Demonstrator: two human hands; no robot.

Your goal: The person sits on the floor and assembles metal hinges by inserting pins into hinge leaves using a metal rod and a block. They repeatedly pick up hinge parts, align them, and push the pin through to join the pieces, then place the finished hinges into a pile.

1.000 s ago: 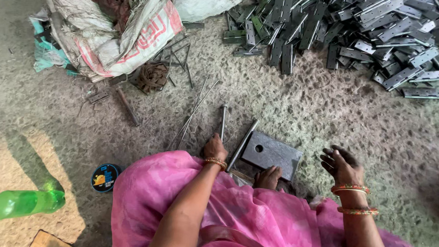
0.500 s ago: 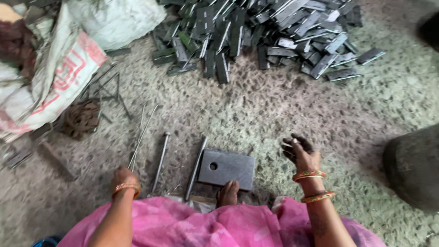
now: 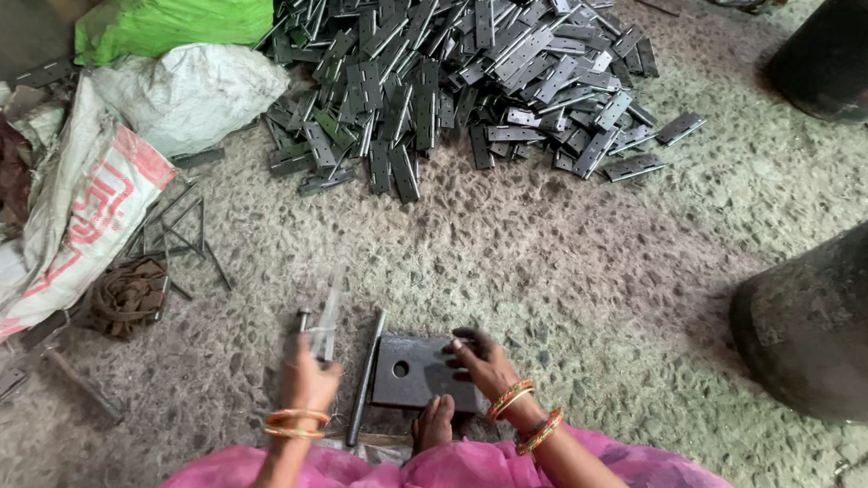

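A square dark steel plate (image 3: 409, 373) with a round hole lies on the rough floor in front of me, with my toes at its near edge. My right hand (image 3: 477, 360) rests on the plate's right part, fingers curled, holding nothing that I can see. My left hand (image 3: 308, 376) is raised to the left of the plate and grips thin metal rods (image 3: 328, 313), which are blurred. One long rod (image 3: 366, 374) lies on the floor between my left hand and the plate.
A big heap of grey metal hinges (image 3: 463, 67) fills the far middle. A green sack (image 3: 174, 8), a white sack (image 3: 189, 93) and a printed bag (image 3: 69, 225) stand at the left, with loose rods (image 3: 182, 236) and a rope coil (image 3: 126, 297). A dark drum (image 3: 831, 324) stands at the right.
My left hand has picked thin rods up off the floor and lifted them. My right hand has come from the open floor onto the plate. The view has tilted towards the hinge heap.
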